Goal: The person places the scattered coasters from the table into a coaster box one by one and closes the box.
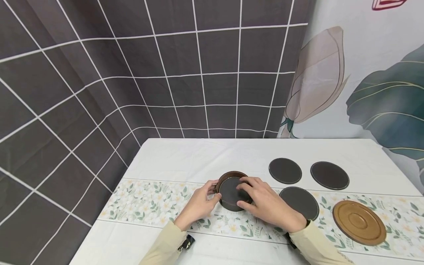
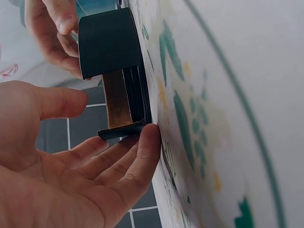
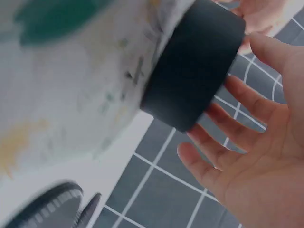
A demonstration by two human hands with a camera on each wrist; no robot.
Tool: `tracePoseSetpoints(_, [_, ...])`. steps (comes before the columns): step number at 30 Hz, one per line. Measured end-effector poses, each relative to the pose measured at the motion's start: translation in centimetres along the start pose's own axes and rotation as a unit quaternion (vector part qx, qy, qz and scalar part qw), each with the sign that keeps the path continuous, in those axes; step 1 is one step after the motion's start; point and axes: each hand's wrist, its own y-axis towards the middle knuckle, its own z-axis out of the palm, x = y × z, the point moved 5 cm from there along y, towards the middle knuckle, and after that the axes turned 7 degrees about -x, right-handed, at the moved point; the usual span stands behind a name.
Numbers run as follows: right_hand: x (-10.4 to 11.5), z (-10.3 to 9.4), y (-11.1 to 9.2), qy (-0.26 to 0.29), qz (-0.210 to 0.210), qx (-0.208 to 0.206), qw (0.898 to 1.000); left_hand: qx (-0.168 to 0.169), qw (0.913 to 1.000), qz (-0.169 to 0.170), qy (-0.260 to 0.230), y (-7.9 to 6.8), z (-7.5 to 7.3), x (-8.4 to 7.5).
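Observation:
A round, dark brown coaster holder (image 1: 231, 207) stands on the cloth between the hands. Its wall has a gap on the side nearest the left hand, and a stack of dark coasters (image 2: 135, 95) lies low inside. My left hand (image 1: 198, 201) is at the holder's left side; its fingertips touch the wall beside the gap while the thumb stays apart. Over the holder's right side spreads my right hand (image 1: 265, 202), fingers loosely bent above the top coaster (image 1: 228, 189) and thumb at the near rim. The right wrist view shows those fingers (image 3: 237, 123) along the holder's rim.
Two dark round coasters, one at the back (image 1: 285, 170) and one farther right (image 1: 329, 175), lie flat. Another dark coaster (image 1: 299, 202) lies partly behind the right forearm. An orange-brown ringed disc (image 1: 359, 222) rests at the right. A dark tiled-pattern curtain (image 1: 179, 88) hangs behind the table.

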Motion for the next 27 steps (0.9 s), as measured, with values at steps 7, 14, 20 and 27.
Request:
tracePoseSetpoints(7, [-0.4, -2.4, 0.0, -0.039, 0.012, -0.021, 0.999, -0.005, 0.9999, 0.009, 0.006, 0.0, 0.0, 0.0])
tracePoseSetpoints(14, [-1.2, -4.8, -0.2, -0.046, 0.037, -0.032, 0.998, -0.004, 0.9999, 0.008, 0.006, 0.0, 0.0, 0.1])
tracePoseSetpoints(20, [-2.3, -6.1, -0.6, -0.050, 0.064, -0.020, 0.996, -0.003, 0.9999, 0.011, 0.008, 0.0, 0.1, -0.1])
tracePoseSetpoints(27, [-3.6, -6.7, -1.1, -0.056, 0.104, 0.023, 0.993, 0.002, 0.9999, 0.015, 0.006, -0.1, 0.0, -0.2])
